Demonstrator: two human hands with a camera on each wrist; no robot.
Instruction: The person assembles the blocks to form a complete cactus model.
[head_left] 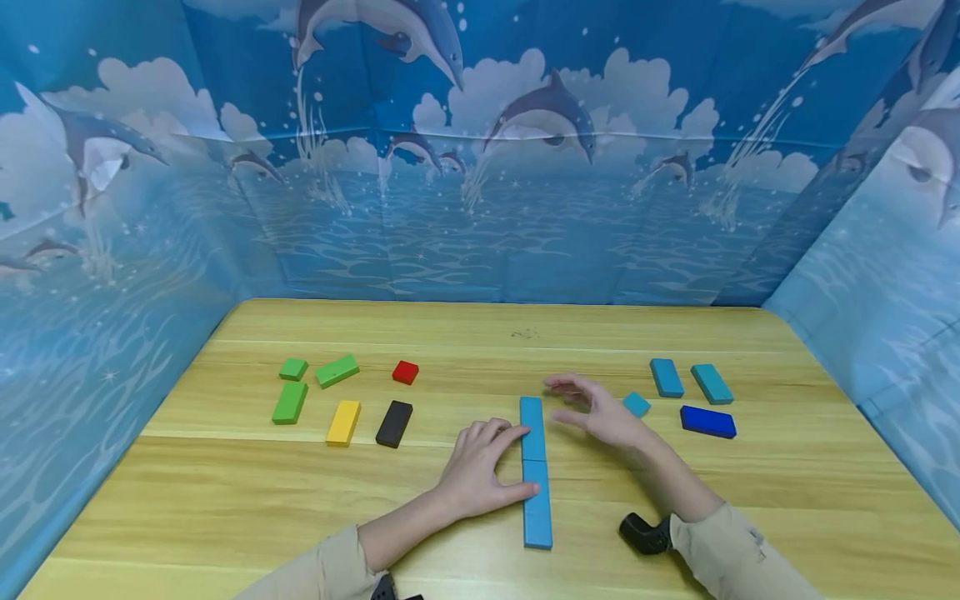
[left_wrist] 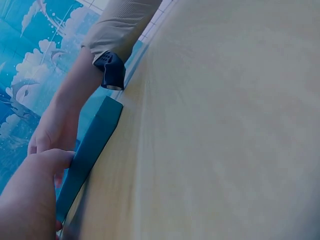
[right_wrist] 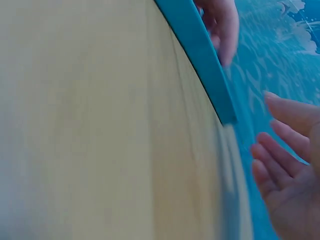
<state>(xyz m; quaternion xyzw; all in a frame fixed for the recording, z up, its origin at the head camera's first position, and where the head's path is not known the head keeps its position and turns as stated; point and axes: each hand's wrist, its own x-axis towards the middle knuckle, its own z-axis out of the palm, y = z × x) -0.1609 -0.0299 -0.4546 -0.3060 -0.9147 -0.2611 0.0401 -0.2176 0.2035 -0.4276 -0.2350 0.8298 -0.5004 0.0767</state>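
Note:
Two light blue rectangular blocks lie end to end in a straight column on the wooden table, the far block point(head_left: 532, 425) meeting the near block point(head_left: 536, 521). My left hand point(head_left: 476, 471) touches them from the left, its index fingertip on the far block and its thumb on the near one. In the left wrist view, that thumb rests at the edge of a blue block point(left_wrist: 95, 145). My right hand point(head_left: 600, 414) is just right of the far block, holding nothing, fingers extended and spread from the thumb. The right wrist view shows this hand point(right_wrist: 290, 170) beyond the end of the blue column point(right_wrist: 205, 60).
Green blocks point(head_left: 290, 403), a red block point(head_left: 406, 372), a yellow block point(head_left: 343, 423) and a black block point(head_left: 393, 424) lie left. Right are a small light blue block point(head_left: 636, 404), longer light blue blocks point(head_left: 667, 377) and a dark blue block point(head_left: 708, 422). A dolphin-print curtain point(head_left: 450, 225) surrounds the table.

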